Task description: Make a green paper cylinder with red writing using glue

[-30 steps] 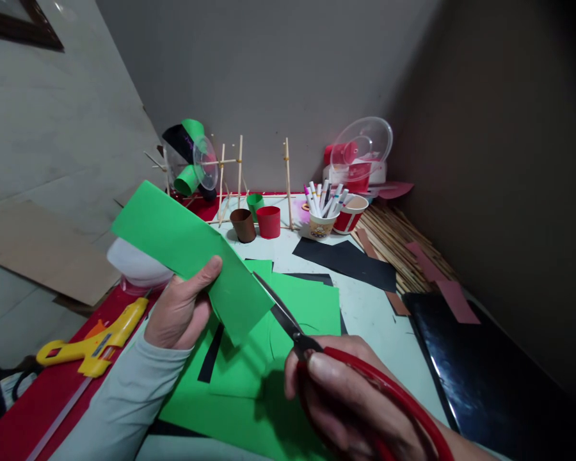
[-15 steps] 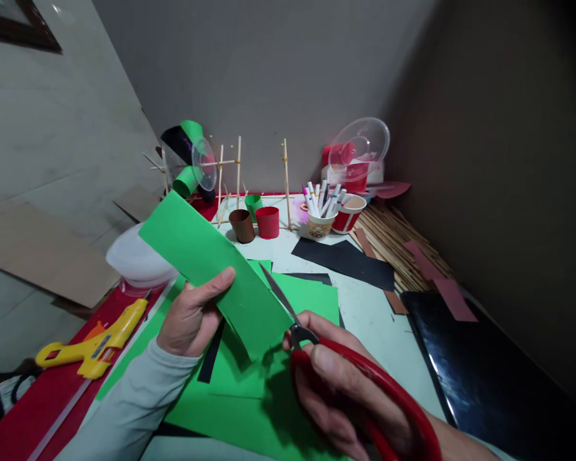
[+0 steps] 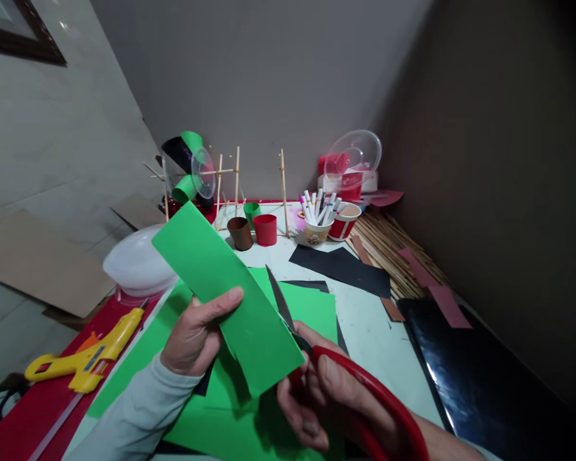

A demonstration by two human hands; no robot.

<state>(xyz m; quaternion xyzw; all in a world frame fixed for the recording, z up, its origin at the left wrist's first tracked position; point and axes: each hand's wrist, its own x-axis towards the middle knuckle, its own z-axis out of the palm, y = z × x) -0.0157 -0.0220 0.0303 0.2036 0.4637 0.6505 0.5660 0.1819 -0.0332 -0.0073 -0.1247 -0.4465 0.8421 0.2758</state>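
My left hand (image 3: 199, 330) grips a green paper strip (image 3: 221, 282), thumb on top and fingers behind, holding it tilted above the table. In my right hand (image 3: 336, 390) is a pair of scissors with red handles (image 3: 379, 384). The dark blades (image 3: 279, 298) lie along the strip's right long edge, near its lower corner; the lower blade is mostly hidden behind the paper. Beneath both hands lie larger green sheets (image 3: 312, 307) with black paper under them.
A yellow glue gun (image 3: 91, 355) lies at left beside a translucent bowl (image 3: 139, 259). Behind are small paper cups, brown (image 3: 240, 234) and red (image 3: 265, 230), a stick frame (image 3: 284, 192) and a cup of markers (image 3: 317, 230). A shiny black panel (image 3: 480, 365) occupies the right.
The green strip has shifted slightly right and down with my left hand. The scissors have turned slightly along its edge, and my right hand's fingers have spread lower.
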